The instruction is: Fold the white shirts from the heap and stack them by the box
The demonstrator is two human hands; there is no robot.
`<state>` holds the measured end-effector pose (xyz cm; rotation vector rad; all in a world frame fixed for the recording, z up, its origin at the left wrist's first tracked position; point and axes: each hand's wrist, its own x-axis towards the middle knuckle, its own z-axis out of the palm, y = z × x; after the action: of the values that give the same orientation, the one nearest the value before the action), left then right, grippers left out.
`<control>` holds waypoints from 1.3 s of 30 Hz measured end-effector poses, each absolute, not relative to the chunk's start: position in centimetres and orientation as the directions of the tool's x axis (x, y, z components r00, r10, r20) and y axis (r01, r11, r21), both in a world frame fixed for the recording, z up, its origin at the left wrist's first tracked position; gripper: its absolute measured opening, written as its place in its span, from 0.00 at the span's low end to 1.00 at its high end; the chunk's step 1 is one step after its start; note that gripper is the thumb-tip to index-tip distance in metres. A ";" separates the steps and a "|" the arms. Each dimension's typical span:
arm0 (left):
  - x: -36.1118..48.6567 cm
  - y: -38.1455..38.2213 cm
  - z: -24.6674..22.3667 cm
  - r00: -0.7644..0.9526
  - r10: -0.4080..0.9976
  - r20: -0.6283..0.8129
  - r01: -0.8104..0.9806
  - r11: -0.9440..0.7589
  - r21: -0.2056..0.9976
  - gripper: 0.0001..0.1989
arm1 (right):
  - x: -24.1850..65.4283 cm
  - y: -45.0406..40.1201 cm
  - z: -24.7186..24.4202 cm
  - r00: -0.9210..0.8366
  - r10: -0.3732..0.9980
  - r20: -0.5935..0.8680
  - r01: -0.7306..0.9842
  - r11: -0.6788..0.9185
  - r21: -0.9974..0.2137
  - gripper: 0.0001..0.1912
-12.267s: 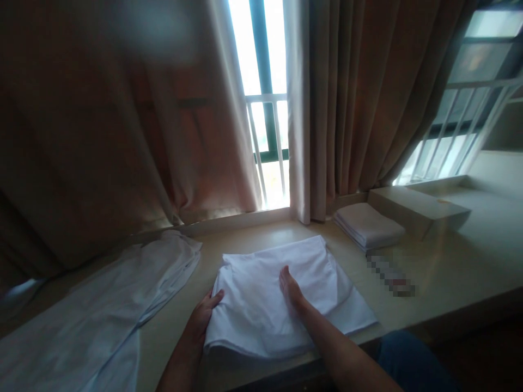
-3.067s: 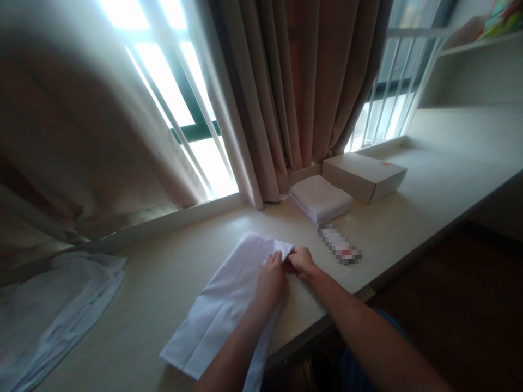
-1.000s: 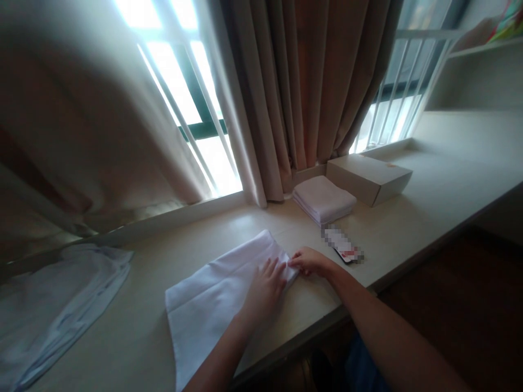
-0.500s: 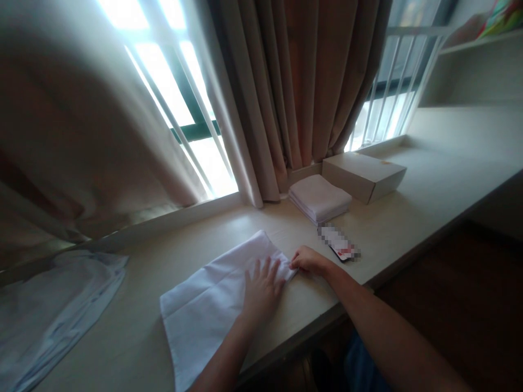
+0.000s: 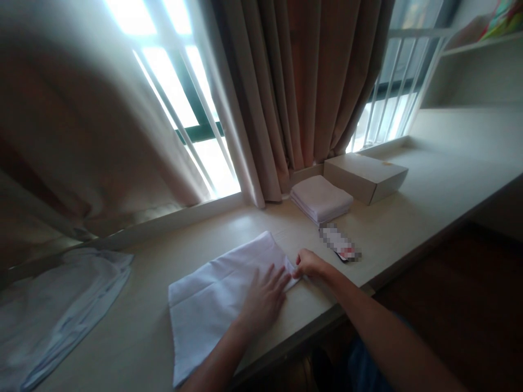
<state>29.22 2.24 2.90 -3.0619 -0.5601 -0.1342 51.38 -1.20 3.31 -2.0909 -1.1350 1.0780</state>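
Note:
A white cloth [image 5: 208, 305], folded into a flat panel with a crease across it, lies on the pale counter [image 5: 143, 326] in front of me. My left hand [image 5: 265, 296] rests palm down on the cloth's right part, its fingers spread. At the cloth's right corner, my right hand [image 5: 307, 264] pinches the edge between thumb and curled fingers. Just beyond, a stack of folded white cloth [image 5: 321, 198] sits on the counter. Between that stack and my right forearm lies a flat object, blurred out by pixels [image 5: 340, 243].
A closed pale box [image 5: 366, 175] stands behind the stack, to the right. Loose white cloth [image 5: 61, 310] lies crumpled at the far left. Brown curtains [image 5: 281, 98] hang along the barred window at the back. The counter's front edge runs diagonally near my forearms.
The left part of the white cloth has shifted slightly right. My left hand has slid a little toward the right corner, with its fingers less widely spread. My right hand still pinches there.

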 end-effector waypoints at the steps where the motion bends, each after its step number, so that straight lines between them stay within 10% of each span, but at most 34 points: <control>1: 29.2 2.3 2.9 0.932 0.355 0.075 0.356 -0.934 -0.001 0.26 | 51.2 -1.1 3.6 0.329 0.862 -0.385 0.480 -0.504 -0.718 0.17; 17: 27.8 1.8 3.2 0.947 0.320 0.019 0.319 -0.947 0.047 0.24 | 51.5 -1.4 3.6 0.304 0.943 -0.137 0.574 -0.296 -0.763 0.09; 32: 27.8 1.9 3.9 0.943 0.332 -0.025 0.332 -0.939 0.085 0.25 | 47.4 9.8 2.9 0.285 0.920 -0.268 -0.135 -0.238 -0.962 0.05; 39: 27.6 1.9 4.2 0.941 0.336 -0.037 0.338 -0.932 0.132 0.25 | 48.5 11.7 2.2 0.328 0.895 -0.302 -0.463 -0.127 -0.877 0.34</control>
<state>27.64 1.91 4.16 -3.2293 -0.5626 0.0222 48.53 11.66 2.25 -1.1921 -0.4761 1.2409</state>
